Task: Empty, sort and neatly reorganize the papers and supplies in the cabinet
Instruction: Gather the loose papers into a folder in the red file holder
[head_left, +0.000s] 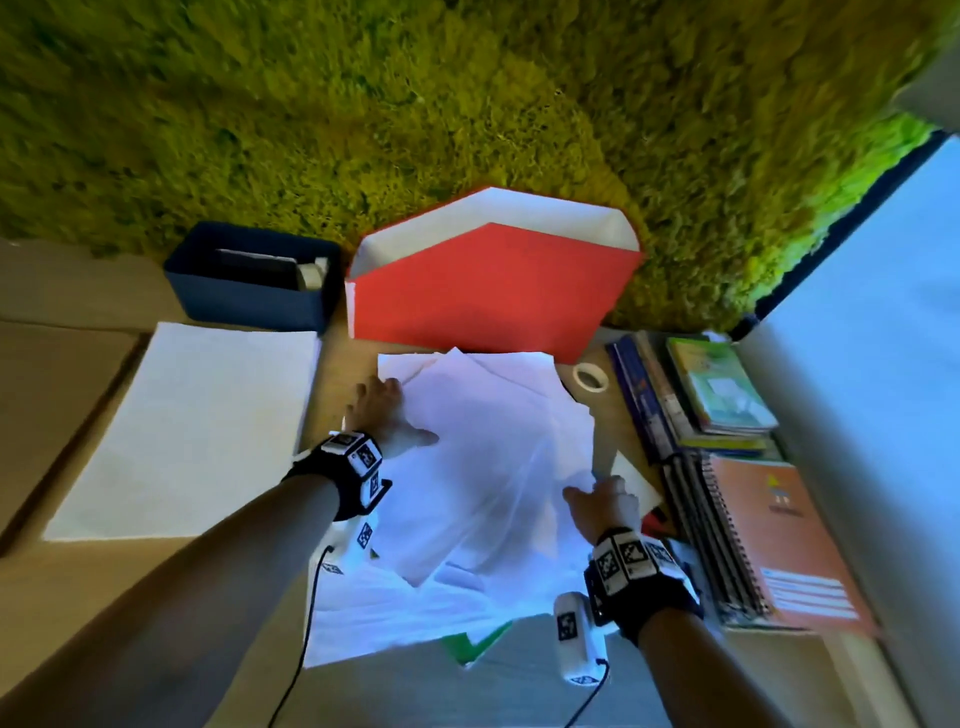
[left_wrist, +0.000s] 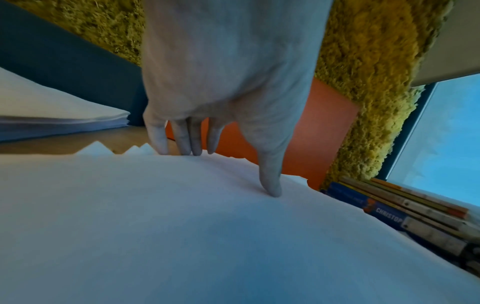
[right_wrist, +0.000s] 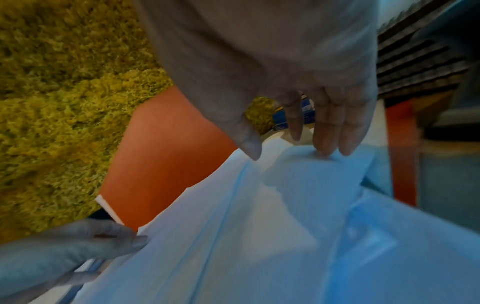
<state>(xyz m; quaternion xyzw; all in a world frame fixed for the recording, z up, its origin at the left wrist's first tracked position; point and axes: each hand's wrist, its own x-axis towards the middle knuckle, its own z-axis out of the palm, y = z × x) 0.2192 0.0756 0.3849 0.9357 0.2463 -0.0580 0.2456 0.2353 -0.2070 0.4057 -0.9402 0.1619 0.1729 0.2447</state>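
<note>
A loose, fanned pile of white sheets (head_left: 483, 467) lies in the middle of the wooden top. My left hand (head_left: 387, 415) lies on the pile's upper left part, fingers straight and thumb spread, all tips pressing on the top sheet (left_wrist: 155, 205). In the left wrist view the hand (left_wrist: 221, 115) holds nothing. At the pile's right edge my right hand (head_left: 602, 501) touches the sheets with straight fingers (right_wrist: 327, 142), thumb held apart. A green sheet (head_left: 478, 642) pokes out beneath the pile's near edge.
A neat white paper stack (head_left: 192, 426) lies to the left. A dark blue bin (head_left: 249, 280) and a red folder box (head_left: 488, 296) stand against the green moss wall. A tape roll (head_left: 590, 376), books (head_left: 717, 389) and spiral notebooks (head_left: 769, 540) lie to the right.
</note>
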